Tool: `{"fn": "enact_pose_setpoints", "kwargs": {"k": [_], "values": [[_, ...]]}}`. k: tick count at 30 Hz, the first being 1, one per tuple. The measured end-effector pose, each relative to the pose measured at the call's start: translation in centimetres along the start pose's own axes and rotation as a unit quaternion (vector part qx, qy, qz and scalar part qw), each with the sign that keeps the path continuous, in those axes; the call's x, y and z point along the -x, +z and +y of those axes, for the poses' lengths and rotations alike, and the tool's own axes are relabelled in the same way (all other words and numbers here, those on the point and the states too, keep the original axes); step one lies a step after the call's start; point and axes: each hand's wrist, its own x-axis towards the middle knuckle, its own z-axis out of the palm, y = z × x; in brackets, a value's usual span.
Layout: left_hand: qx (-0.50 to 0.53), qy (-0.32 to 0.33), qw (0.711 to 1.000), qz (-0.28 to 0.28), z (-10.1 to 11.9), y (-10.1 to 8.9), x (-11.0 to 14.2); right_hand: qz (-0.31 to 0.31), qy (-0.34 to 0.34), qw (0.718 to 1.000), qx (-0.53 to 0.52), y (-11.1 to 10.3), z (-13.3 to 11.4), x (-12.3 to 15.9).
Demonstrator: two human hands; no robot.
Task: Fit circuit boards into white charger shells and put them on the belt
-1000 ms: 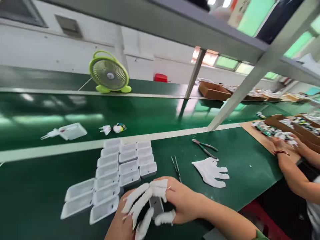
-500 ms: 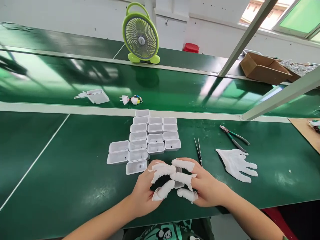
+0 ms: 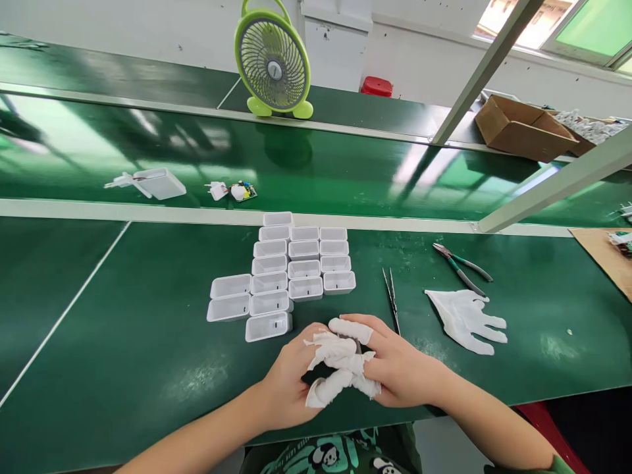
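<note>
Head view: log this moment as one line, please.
left hand and right hand: white-capped fingers closed together on small grey part, mostly hidden | white shells beyond | tweezers, glove right

- Pressing together at the near table edge: left hand (image 3: 291, 382) and right hand (image 3: 399, 365), fingertips (image 3: 348, 329) capped white.
- Sitting in rows just beyond: white casings (image 3: 296, 270).
- Lying right: tweezers (image 3: 392, 299), white glove (image 3: 467, 319).

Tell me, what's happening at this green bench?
A person's left hand and right hand, fingertips in white finger cots, are pressed together around a small part that is mostly hidden. Just beyond lie rows of open white shells. Tweezers, pliers and a white glove lie to the right, untouched.
</note>
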Motion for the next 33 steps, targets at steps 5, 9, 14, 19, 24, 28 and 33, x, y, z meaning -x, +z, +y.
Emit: {"fn": "enact_pose_setpoints", "kwargs": {"k": [5,9,14,19,24,28,33], "values": [[0.0,0.011,1.0,0.019,0.01,-0.13,-0.18,0.011,-0.003,1.0,0.011,-0.03,0.02,0.13],[0.007,0.018,0.997,0.076,-0.04,-0.33,-0.38,0.078,0.001,0.997,-0.001,-0.33,-0.06,0.15],[0.01,0.013,0.996,0.085,-0.1,-0.37,-0.4,0.096,-0.004,0.995,-0.017,-0.33,-0.09,0.07],[0.02,0.012,0.999,0.04,0.37,-0.39,-0.74,0.074,-0.011,0.997,-0.021,-0.01,-0.04,0.15],[0.036,-0.022,0.999,-0.033,0.72,-0.38,-0.97,0.035,-0.019,0.999,-0.012,0.18,0.01,0.3],[0.119,-0.076,0.99,-0.021,0.59,-0.53,-0.52,0.065,-0.017,0.998,0.008,0.07,0.09,0.32],[0.328,-0.18,0.927,-0.014,0.24,-0.89,-0.44,0.19,0.024,0.981,0.007,-0.48,0.11,0.25]]}}
